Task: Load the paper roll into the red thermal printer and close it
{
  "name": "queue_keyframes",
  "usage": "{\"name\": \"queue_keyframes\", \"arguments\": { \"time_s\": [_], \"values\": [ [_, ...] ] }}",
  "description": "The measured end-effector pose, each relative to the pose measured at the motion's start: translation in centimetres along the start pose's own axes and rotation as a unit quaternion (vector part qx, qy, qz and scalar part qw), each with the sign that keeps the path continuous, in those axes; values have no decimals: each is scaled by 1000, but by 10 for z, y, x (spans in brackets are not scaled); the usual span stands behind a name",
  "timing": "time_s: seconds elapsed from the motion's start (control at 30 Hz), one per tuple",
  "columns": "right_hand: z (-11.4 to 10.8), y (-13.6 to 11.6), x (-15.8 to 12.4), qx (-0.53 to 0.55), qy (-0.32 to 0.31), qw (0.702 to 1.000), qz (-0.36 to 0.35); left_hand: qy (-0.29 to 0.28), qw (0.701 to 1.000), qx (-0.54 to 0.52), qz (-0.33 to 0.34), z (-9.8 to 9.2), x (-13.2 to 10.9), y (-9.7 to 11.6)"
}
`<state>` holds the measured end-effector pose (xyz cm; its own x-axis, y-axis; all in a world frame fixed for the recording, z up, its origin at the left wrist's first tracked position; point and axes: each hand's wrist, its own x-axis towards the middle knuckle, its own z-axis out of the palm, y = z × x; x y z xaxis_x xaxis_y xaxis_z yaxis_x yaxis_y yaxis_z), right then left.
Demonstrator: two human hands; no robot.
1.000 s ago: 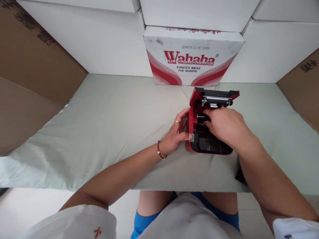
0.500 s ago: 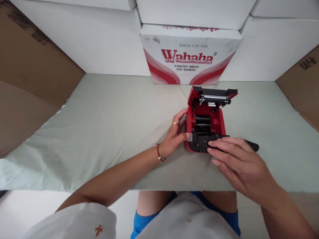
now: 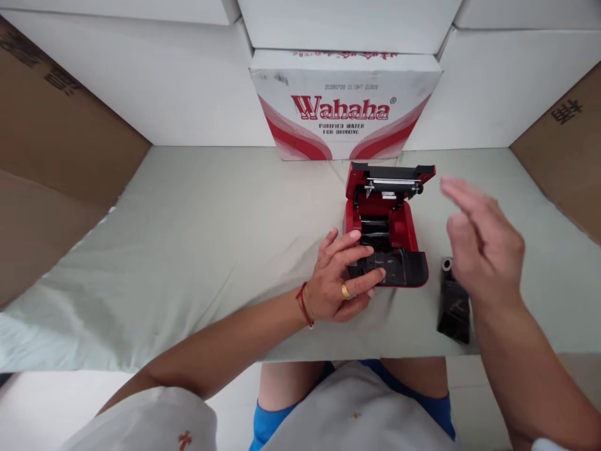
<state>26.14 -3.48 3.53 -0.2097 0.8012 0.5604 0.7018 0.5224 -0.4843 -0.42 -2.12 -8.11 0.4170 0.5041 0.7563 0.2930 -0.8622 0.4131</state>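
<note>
A red and black device (image 3: 408, 232) stands on the cloth-covered table with its lid (image 3: 392, 175) tilted up, showing black rolls (image 3: 374, 228) inside. My left hand (image 3: 345, 275) lies with spread fingers over the device's black front part and touches a dark film there. To the right, my right hand (image 3: 488, 244) is raised beside the lid, blurred, with nothing visible in it and its fingers apart from the thumb. Below it, a roll of black film (image 3: 454, 307) with a grey core rests on the cloth, partly hidden by the hand.
A white and red Wahaha carton (image 3: 347, 113) stands behind the device, against stacked white boxes (image 3: 131, 75). Brown cardboard (image 3: 61, 125) borders the left side, and another brown carton (image 3: 563, 144) the right. The green cloth (image 3: 188, 219) ends near my lap.
My right hand has left the device's front and moved up and right, uncovering the black roll. My left hand has shifted from the left edge onto the black front part.
</note>
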Motion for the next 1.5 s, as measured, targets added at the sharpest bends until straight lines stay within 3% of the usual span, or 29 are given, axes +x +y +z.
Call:
{"name": "queue_keyframes", "arguments": {
  "time_s": [0.1, 0.2, 0.27, 0.43, 0.63, 0.93, 1.07, 1.17, 1.3, 1.37, 1.5],
  "values": [
    [13, 20, 43, -20, 75, 995, 59, 5, 1000, 9, 5, 2, -1, -1],
    [27, 25, 73, 23, 43, 996, 75, 27, 998, 47, 32, 2, 1, 0],
    [30, 20, 77, 62, 39, 995, 66, 24, 998, 53, 34, 2, 1, 0],
    [21, 2, 34, 52, 48, 997, 26, 21, 997, 71, 32, 2, -3, -1],
    [12, -3, -21, -38, -75, 995, -58, 37, 995, 83, 46, 3, -2, 2],
    [15, -15, -17, -135, -66, 985, -81, -24, 1000, 0, 1, 2, -1, 4],
    [18, -13, -19, -109, -55, 990, -72, 48, 998, -33, -6, 2, 0, 0],
    [23, -11, -27, -84, -49, 994, -59, 122, 974, -144, -121, 4, 3, -12],
    [29, -14, -46, -38, -27, 996, -70, 149, 885, -308, -315, 8, 5, -29],
    [30, -16, -55, -37, -3, 996, -86, 131, 855, -379, -330, 10, 5, -32],
    [28, -20, -65, -71, 28, 993, -88, 87, 838, -451, -294, 11, 8, -29]
  ]
}}
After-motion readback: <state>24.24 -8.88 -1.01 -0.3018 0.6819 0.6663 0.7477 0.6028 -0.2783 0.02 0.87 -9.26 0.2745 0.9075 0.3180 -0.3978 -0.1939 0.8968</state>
